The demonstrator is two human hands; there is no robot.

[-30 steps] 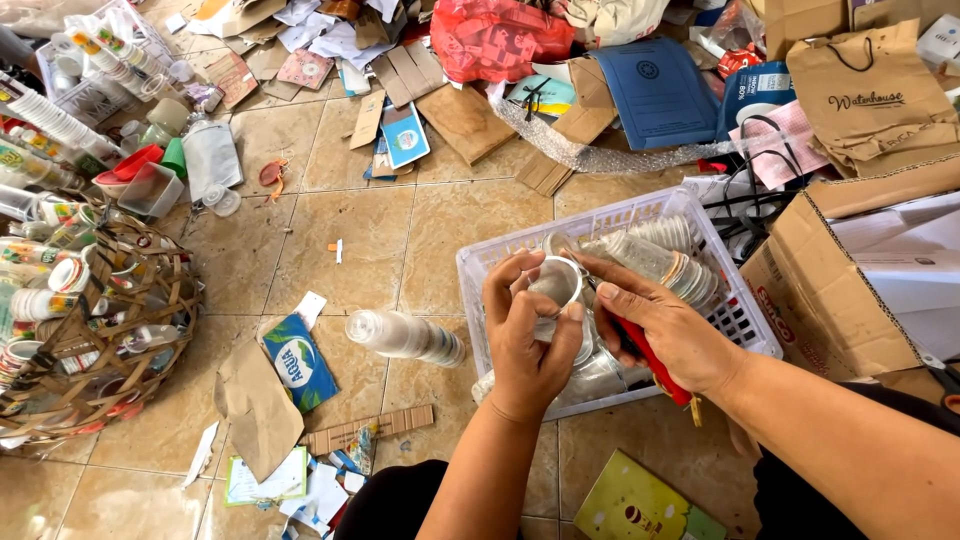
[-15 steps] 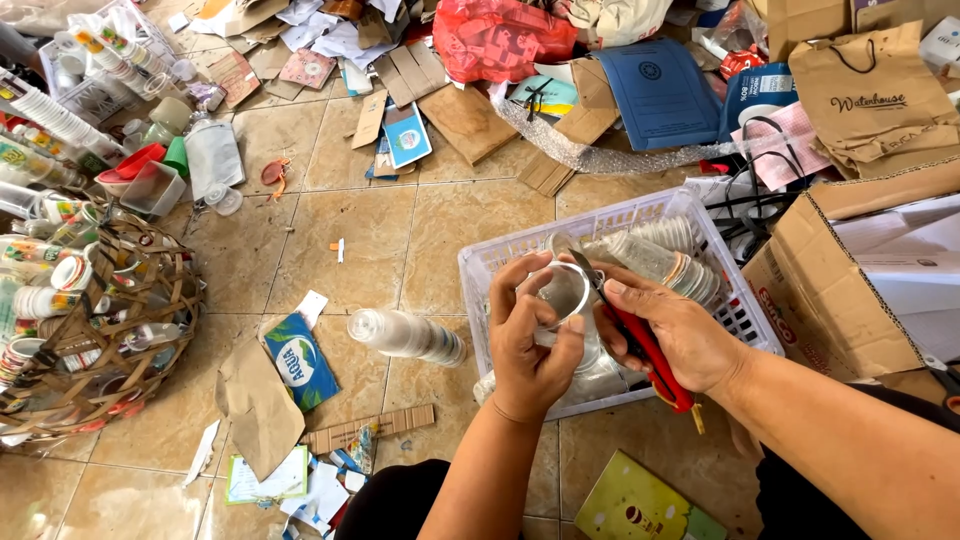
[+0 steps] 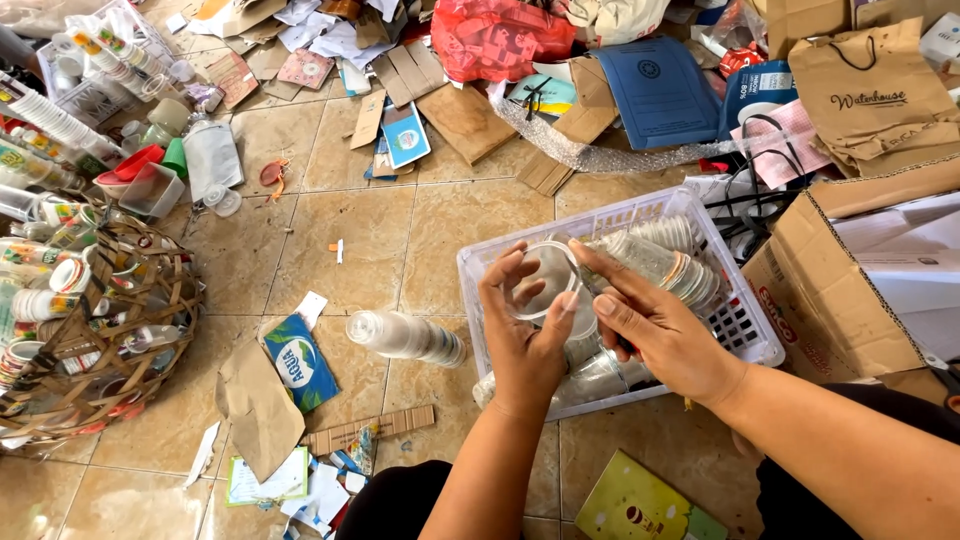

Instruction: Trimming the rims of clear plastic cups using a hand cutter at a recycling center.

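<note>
My left hand (image 3: 522, 335) grips a clear plastic cup (image 3: 548, 278) by its rim, mouth turned toward me, over a white plastic basket (image 3: 745, 335). My right hand (image 3: 662, 332) lies against the cup's right side with the index finger along the rim. It is closed on a red-handled tool, of which only a red sliver (image 3: 626, 346) shows under the palm. Stacks of clear cups (image 3: 662, 262) lie inside the basket. Another stack of clear cups (image 3: 405, 337) lies on its side on the tiles, left of the basket.
A woven strap basket (image 3: 110, 340) full of cups and bottles stands at the left. A cardboard box (image 3: 830, 290) is at the right, with a brown paper bag (image 3: 870, 90) behind it. A blue folder (image 3: 660, 90), a red plastic bag (image 3: 495, 35) and cardboard and paper scraps litter the tiled floor.
The cup has turned so its mouth faces me. My right hand has slid up against its rim, and the red tool is now almost hidden under that hand.
</note>
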